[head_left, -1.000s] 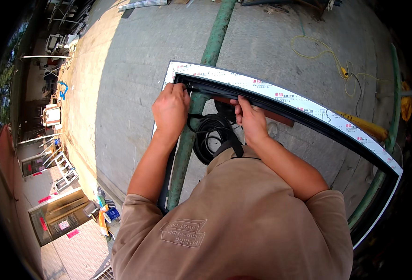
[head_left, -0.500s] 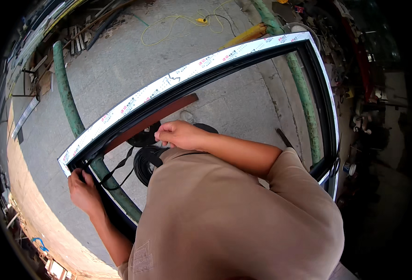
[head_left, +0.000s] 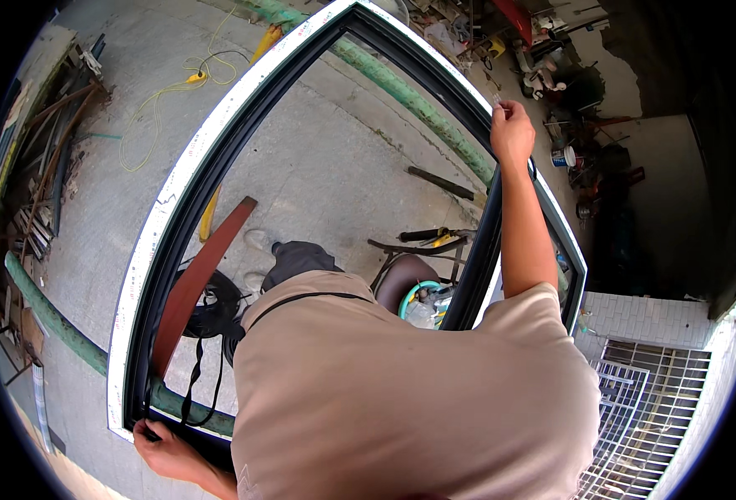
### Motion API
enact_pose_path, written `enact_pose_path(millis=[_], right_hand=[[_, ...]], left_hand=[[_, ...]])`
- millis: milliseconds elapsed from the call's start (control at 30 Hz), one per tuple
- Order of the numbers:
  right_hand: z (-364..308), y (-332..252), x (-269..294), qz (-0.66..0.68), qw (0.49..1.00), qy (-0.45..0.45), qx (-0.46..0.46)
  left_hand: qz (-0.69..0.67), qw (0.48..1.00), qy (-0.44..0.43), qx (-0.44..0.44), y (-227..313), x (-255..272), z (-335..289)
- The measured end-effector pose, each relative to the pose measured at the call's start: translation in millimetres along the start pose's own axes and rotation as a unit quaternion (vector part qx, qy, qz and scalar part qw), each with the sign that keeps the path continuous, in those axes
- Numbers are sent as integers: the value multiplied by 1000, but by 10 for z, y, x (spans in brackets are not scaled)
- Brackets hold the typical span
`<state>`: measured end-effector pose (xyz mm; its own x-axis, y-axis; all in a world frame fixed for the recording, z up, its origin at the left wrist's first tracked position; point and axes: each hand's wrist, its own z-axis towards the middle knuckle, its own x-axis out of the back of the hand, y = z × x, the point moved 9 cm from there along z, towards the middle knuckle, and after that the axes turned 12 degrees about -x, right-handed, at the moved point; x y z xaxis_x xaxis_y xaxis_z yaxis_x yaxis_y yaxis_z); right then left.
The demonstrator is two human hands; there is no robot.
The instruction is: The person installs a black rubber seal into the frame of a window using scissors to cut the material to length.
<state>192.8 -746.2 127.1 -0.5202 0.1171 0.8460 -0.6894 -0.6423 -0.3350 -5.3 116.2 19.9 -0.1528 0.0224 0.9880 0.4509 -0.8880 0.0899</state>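
The white-faced, black-edged frame [head_left: 164,196] lies before the person across two green poles [head_left: 55,323], a red-brown bar [head_left: 194,287] showing through its left part. At its near left corner, the left hand [head_left: 164,452] has curled fingers, their grip impossible to tell; over its right side, the right hand's [head_left: 512,135] fingers are bunched closed, any hold unclear.

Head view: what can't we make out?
All in the head view:
Left hand: own fingers hide the grip, if any.
Right hand: anything pinched is too small to name.
Frame: near side hidden behind shirt.
Tub: partly hidden by shirt; contents too small to name.
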Motion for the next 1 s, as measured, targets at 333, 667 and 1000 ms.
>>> enact_pose_path(millis=[333, 667, 1000], right_hand=[[546, 2855, -235, -287, 940, -133, -124], [607, 2450, -143, -328, 933, -135, -54], [568, 2383, -199, -361, 913, -191, -11]], left_hand=[[0, 999, 18, -30, 26, 30, 17], [-8, 999, 13, -34, 92, 36, 0], [1, 1000, -24, -15, 33, -2, 59]])
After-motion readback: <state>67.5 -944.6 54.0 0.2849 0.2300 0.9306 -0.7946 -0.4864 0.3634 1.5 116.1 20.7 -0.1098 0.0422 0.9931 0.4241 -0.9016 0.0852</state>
